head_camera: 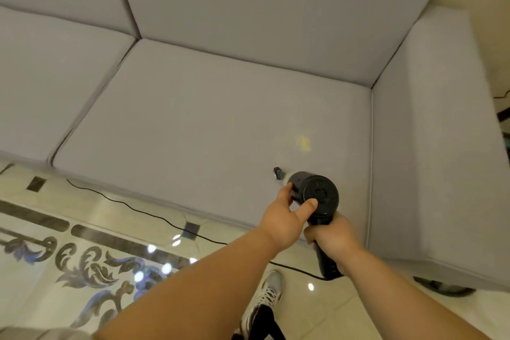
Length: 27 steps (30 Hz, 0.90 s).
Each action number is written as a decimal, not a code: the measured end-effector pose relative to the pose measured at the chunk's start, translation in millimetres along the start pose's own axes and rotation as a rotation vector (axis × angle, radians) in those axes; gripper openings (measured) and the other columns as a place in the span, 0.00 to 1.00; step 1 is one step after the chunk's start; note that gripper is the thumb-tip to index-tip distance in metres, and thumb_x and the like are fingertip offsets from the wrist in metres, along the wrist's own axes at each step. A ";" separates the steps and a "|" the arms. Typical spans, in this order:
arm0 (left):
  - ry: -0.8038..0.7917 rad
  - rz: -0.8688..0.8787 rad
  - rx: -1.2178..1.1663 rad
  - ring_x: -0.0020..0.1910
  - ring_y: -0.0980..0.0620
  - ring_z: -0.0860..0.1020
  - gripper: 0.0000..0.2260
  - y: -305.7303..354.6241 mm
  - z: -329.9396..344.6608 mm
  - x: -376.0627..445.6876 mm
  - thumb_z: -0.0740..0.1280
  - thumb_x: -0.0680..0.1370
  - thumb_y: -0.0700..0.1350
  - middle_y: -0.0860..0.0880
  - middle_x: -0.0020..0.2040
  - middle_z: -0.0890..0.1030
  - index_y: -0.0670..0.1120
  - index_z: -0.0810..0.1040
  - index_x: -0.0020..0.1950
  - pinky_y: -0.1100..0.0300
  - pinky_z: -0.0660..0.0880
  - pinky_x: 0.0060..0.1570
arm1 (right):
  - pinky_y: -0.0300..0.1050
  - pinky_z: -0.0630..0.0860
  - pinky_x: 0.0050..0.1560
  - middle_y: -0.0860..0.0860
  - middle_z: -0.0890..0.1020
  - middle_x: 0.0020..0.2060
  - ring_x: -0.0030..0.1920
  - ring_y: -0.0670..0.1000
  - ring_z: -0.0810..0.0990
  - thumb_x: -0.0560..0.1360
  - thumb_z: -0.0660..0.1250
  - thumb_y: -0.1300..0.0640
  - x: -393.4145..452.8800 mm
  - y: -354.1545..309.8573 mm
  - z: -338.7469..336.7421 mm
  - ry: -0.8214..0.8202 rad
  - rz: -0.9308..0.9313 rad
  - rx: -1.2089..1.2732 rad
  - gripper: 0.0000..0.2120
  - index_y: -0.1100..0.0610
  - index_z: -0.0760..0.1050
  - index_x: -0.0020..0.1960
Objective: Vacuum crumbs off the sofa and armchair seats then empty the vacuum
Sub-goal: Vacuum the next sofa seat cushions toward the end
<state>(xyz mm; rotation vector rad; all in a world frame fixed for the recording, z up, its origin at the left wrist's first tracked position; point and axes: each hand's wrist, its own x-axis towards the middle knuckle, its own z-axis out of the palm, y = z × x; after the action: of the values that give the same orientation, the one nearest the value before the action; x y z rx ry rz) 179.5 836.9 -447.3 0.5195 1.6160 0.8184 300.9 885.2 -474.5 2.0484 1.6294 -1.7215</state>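
Right hand (335, 240) gripping vacuum (317, 199) handle, left hand (287, 218) seemingly steadying body, crumbs (303, 142) on sofa (209, 124)

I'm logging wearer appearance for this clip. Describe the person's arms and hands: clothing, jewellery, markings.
Both forearms are bare up to the frame's bottom edge, with no sleeves showing on them. The left hand and right hand wear no gloves, and no rings, watch or bracelets are visible. No markings show. A bit of grey fabric sits at the bottom left corner.

Both hands forward: right hand (335, 240) gripping, left hand (284, 219) curled.
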 end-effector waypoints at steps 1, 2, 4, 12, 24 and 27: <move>0.017 0.007 -0.002 0.64 0.46 0.74 0.33 0.9 -6.0 -2.4 0.66 0.76 0.56 0.50 0.71 0.70 0.53 0.54 0.77 0.48 0.68 0.67 | 0.57 0.79 0.47 0.58 0.82 0.38 0.41 0.61 0.80 0.61 0.71 0.66 -0.7 -4.6 5.4 -0.013 -0.016 0.002 0.14 0.56 0.77 0.45; 0.044 0.011 0.006 0.64 0.46 0.74 0.33 0.1 -16.5 -6.9 0.66 0.76 0.57 0.50 0.71 0.70 0.54 0.54 0.77 0.48 0.68 0.67 | 0.56 0.79 0.46 0.57 0.82 0.38 0.42 0.60 0.80 0.61 0.71 0.65 -2.8 -10.5 15.8 -0.036 -0.037 0.010 0.14 0.56 0.77 0.45; 0.100 0.009 0.021 0.64 0.45 0.74 0.33 -3.6 -36.5 -10.7 0.65 0.76 0.57 0.50 0.71 0.69 0.54 0.54 0.77 0.48 0.67 0.67 | 0.52 0.78 0.44 0.55 0.82 0.39 0.42 0.58 0.80 0.62 0.71 0.65 -2.2 -20.5 37.2 -0.087 -0.063 0.025 0.15 0.54 0.77 0.47; 0.129 -0.067 0.040 0.62 0.48 0.76 0.33 -40.4 -61.4 -19.8 0.64 0.77 0.56 0.50 0.72 0.69 0.53 0.52 0.78 0.49 0.68 0.66 | 0.52 0.78 0.48 0.54 0.81 0.44 0.45 0.57 0.80 0.65 0.72 0.65 -0.1 -8.9 79.3 -0.190 -0.031 -0.058 0.17 0.54 0.75 0.52; -0.047 -0.016 -0.007 0.61 0.46 0.77 0.31 -2.9 -6.9 2.1 0.64 0.77 0.56 0.50 0.69 0.72 0.54 0.55 0.77 0.48 0.68 0.66 | 0.52 0.78 0.45 0.55 0.81 0.40 0.43 0.58 0.79 0.64 0.71 0.65 -5.2 -1.7 10.5 0.026 0.001 -0.006 0.16 0.55 0.76 0.49; 0.001 0.002 0.010 0.64 0.46 0.75 0.31 1.7 -24.3 3.4 0.65 0.77 0.56 0.50 0.70 0.71 0.55 0.55 0.77 0.47 0.67 0.68 | 0.48 0.75 0.41 0.54 0.81 0.40 0.41 0.56 0.79 0.64 0.71 0.64 -1.8 -14.7 25.2 -0.009 -0.030 0.051 0.16 0.55 0.76 0.50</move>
<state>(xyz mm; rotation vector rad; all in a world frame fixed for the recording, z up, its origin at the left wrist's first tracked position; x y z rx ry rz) 155.0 835.0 -446.7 0.5278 1.6220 0.8125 273.1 876.2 -474.9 2.0454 1.6392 -1.7969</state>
